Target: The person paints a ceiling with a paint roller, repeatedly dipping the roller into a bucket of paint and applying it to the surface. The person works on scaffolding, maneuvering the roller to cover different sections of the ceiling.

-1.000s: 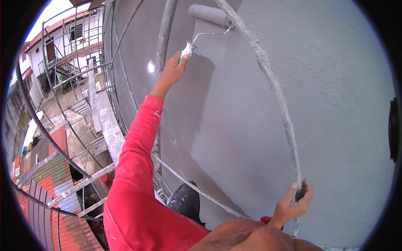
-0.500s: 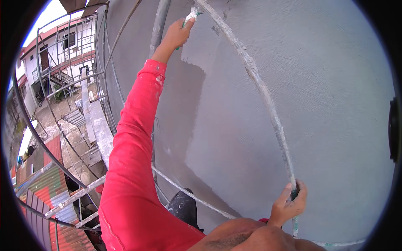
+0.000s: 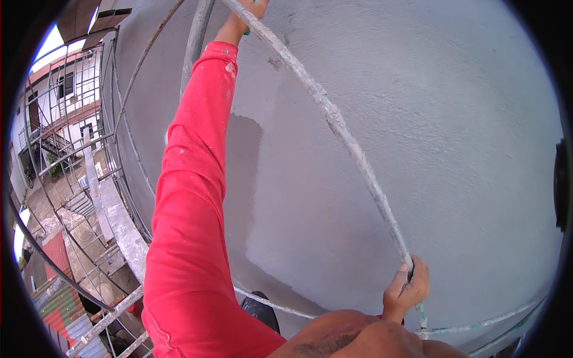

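My left arm, in a red plaster-flecked sleeve, reaches up a grey plastered wall (image 3: pixel 370 250). At the top edge my left hand (image 3: pixel 255 8), partly cut off, is closed round a green hand tool (image 3: pixel 247 32). Only a bit of the tool shows, so its exact kind cannot be told. In front of the wall slants a plaster-crusted scaffold pole (image 3: pixel 334 116), which crosses close by my left hand. My right hand (image 3: pixel 409 288) is wrapped round this pole's lower part. Left of centre, a darker grey patch (image 3: pixel 243 149) with an uneven edge marks the wall.
Another upright pole (image 3: pixel 196 48) stands left of my forearm, and a thin rail (image 3: pixel 277 307) runs low across the wall. Scaffold frames (image 3: pixel 59 113), a long plank (image 3: pixel 122 218) and corrugated roofing sheets (image 3: pixel 57 310) lie to the left and below. A dark shoe or knee (image 3: pixel 261 310) shows beneath my arm.
My left hand has moved up along the wall with the tool, now partly out of view. The whole view has shifted somewhat. My right hand keeps its hold on the pole.
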`<state>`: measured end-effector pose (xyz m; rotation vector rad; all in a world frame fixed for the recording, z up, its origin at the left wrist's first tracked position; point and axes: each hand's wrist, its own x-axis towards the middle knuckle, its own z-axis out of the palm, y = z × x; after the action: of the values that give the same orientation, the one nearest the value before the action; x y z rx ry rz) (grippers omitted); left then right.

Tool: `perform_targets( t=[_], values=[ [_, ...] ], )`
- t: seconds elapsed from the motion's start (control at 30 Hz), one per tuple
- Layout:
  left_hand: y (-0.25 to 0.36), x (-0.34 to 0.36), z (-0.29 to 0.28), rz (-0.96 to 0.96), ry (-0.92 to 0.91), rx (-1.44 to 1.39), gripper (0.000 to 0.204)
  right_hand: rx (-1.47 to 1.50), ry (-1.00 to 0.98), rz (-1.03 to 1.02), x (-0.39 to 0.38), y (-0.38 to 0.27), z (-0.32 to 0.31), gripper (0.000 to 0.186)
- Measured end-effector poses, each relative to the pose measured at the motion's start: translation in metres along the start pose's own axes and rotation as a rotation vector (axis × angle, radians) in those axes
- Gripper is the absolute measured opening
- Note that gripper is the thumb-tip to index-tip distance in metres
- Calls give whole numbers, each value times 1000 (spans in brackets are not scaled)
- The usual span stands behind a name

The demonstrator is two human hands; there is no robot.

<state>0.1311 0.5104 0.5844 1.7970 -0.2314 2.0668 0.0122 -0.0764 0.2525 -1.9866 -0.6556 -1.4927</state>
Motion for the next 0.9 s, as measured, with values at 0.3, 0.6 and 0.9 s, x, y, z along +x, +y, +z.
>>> perform_targets(
  t=[0.3, 0.6, 0.9],
  values=[
    [23, 9, 9, -56, 31, -54, 47, -32, -19, 5, -2, 2, -3, 27],
    [37, -152, -68, -485, -287, 132, 55, -6, -61, 104, -6, 2, 2, 32],
    [63, -331, -130, -496, -432, 244, 54, -19, -125, 175, -9, 6, -6, 34]
  ],
)
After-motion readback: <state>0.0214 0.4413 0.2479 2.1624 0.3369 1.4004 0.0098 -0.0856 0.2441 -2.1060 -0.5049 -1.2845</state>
